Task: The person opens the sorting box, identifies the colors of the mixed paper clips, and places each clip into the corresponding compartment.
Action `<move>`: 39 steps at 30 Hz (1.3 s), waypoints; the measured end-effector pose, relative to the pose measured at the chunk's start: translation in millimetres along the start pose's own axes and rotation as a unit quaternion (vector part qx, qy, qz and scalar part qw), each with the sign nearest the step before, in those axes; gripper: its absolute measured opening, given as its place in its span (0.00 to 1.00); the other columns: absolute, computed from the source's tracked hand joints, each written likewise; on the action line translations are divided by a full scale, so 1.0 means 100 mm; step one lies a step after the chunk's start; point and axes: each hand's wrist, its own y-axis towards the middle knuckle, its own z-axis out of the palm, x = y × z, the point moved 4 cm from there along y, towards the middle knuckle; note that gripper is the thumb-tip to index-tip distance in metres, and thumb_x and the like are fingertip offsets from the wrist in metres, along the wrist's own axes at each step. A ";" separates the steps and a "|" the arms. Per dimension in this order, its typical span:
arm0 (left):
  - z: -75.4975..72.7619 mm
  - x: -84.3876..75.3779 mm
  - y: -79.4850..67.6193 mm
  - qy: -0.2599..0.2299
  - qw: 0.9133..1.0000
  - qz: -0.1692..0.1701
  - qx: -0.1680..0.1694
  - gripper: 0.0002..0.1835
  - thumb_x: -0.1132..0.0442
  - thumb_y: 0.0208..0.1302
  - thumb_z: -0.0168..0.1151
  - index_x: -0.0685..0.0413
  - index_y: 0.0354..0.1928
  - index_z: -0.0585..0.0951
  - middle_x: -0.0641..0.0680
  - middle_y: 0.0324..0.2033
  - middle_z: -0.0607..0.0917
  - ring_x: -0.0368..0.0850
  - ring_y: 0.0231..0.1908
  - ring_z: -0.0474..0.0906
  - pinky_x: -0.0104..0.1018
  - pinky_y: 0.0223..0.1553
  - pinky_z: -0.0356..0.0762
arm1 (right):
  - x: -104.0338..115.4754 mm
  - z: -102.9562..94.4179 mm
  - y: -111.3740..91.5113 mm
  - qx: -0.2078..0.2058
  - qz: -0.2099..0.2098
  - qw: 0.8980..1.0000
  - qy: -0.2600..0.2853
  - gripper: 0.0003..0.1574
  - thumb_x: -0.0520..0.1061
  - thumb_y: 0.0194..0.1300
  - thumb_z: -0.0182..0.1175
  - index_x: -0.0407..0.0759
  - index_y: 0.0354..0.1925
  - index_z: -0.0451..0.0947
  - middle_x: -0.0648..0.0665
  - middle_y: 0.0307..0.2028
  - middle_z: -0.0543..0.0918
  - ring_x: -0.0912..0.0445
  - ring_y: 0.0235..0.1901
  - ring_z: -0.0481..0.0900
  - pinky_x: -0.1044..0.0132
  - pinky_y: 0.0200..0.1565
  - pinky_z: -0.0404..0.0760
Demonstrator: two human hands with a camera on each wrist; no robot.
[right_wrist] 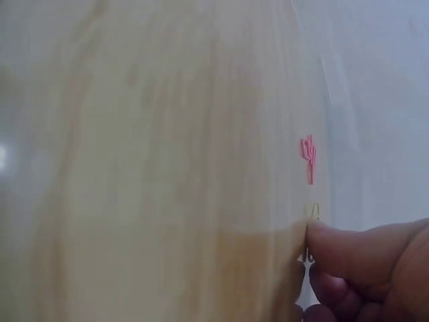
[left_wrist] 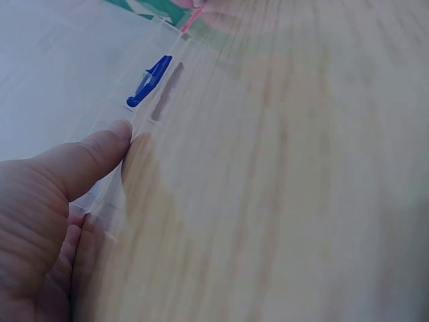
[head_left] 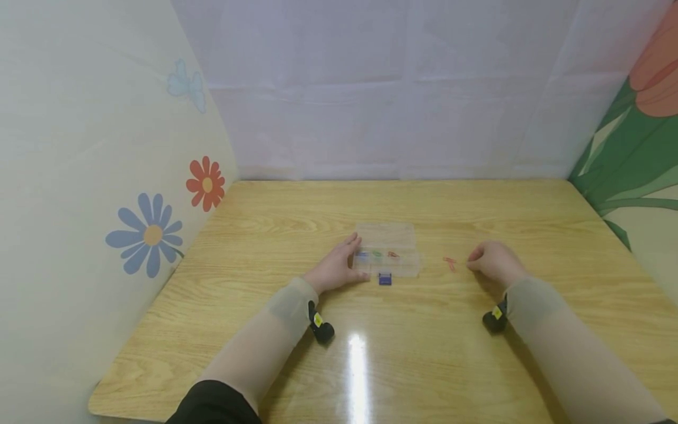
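Observation:
My left hand (head_left: 336, 265) grips the left end of a clear plastic compartment box (head_left: 410, 270), its thumb against the front wall. The box's clear lid (head_left: 385, 234) lies folded back. Blue clips (head_left: 362, 255), green clips (head_left: 376, 254) and red clips (head_left: 393, 255) sit in separate compartments. A blue latch (left_wrist: 149, 82) stands out at the box's front. To the right, my right hand (head_left: 495, 263) pinches a yellow paper clip (right_wrist: 315, 210) low over the table; the thumb hides part of it. Pink paper clips (right_wrist: 309, 159) lie just beyond its fingertips.
The wood-grain table (head_left: 254, 247) carries the box and loose clips. A pale cloth (head_left: 328, 106) hangs behind its far edge. Flower-printed panels stand along the left and right sides. Small black cameras are strapped to both wrists.

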 end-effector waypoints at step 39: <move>0.01 0.03 0.02 0.001 1.000 -0.003 0.000 0.56 0.41 0.51 0.71 0.50 0.76 0.51 0.49 0.75 0.45 0.51 0.73 0.45 0.47 0.71 0.46 | 0.17 0.05 0.04 -0.042 -0.061 0.989 0.129 0.21 0.46 0.67 0.59 0.32 0.52 0.76 0.33 0.50 0.80 0.44 0.48 0.76 0.55 0.50 0.73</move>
